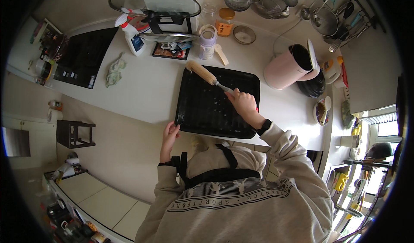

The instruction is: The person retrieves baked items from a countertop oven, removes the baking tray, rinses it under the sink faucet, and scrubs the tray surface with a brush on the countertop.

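My right hand grips the grey handle of a long brush with a tan, fuzzy cylindrical head. The brush slants over a black rectangular tray, its head at the tray's far left corner. Whitish spots, perhaps water drops or suds, dot the tray's inside. At the near left corner, the fingers of my left hand hold the tray's rim. The tray lies on the white countertop, with its near side at the counter's front edge.
A pink electric kettle with its lid up stands right of the tray. Behind the tray are a lilac bottle, a honey-coloured jar and glass lids. A spray bottle, crumpled cloth and black cooktop lie leftward.
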{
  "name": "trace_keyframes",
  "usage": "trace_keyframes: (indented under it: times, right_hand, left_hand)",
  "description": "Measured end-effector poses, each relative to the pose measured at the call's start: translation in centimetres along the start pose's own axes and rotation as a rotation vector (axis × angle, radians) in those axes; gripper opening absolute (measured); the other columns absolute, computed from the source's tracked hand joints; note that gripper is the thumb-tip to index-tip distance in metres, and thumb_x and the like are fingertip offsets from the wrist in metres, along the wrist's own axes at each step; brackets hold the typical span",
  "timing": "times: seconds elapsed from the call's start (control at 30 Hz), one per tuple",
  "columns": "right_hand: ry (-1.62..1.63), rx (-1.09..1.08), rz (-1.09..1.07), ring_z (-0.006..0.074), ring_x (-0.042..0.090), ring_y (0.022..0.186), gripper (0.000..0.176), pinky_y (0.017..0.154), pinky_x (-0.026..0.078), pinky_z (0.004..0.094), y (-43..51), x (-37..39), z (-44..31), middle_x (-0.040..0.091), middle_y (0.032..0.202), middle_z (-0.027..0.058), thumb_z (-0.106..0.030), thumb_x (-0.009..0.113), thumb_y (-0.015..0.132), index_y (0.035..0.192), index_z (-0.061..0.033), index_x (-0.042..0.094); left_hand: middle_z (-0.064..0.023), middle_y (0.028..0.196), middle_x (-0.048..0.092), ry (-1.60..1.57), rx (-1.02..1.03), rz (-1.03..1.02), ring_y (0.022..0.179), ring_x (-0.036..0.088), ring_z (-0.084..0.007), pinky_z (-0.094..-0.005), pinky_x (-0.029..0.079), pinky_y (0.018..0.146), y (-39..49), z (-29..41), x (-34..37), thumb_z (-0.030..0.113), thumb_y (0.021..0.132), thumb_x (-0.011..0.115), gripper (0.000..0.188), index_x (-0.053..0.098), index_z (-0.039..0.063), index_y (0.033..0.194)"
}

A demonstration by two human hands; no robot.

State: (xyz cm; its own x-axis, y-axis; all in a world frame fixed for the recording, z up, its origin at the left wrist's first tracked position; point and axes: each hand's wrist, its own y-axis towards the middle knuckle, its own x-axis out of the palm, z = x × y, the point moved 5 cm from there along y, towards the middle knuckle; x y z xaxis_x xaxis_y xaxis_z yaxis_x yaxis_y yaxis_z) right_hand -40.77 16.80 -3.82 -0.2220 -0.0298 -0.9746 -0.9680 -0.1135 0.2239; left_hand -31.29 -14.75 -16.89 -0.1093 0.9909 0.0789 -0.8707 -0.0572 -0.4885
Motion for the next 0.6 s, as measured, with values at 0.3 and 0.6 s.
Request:
trace_keyframes:
  times: [0.3,0.6]
  right_hand:
    - [-0.106,0.091,-0.057,0.028,0.059,0.044,0.044,0.04,0.047,0.0369,-5.5,-2.0,7.9,0.056,0.048,0.01,-0.047,0.049,0.087,0.069,-0.0079,0.051]
    - [-0.072,0.07,-0.091,0.028,0.06,0.046,0.043,0.042,0.047,0.0365,-4.0,-1.4,5.4,0.057,0.049,0.0094,-0.049,0.05,0.086,0.072,-0.0082,0.054]
  left_hand:
    - [0.0009,0.073,0.052,-0.02,0.005,-0.003,0.057,0.052,-0.0079,-0.0224,0.042,0.052,0.4,-0.1,0.0,0.02,0.084,0.064,0.042,0.048,0.001,0.118]
    - [0.0005,0.075,0.054,-0.067,-0.006,-0.019,0.057,0.053,-0.0087,-0.0221,0.042,0.051,0.7,-0.2,-0.1,0.019,0.086,0.061,0.035,0.051,0.002,0.114]
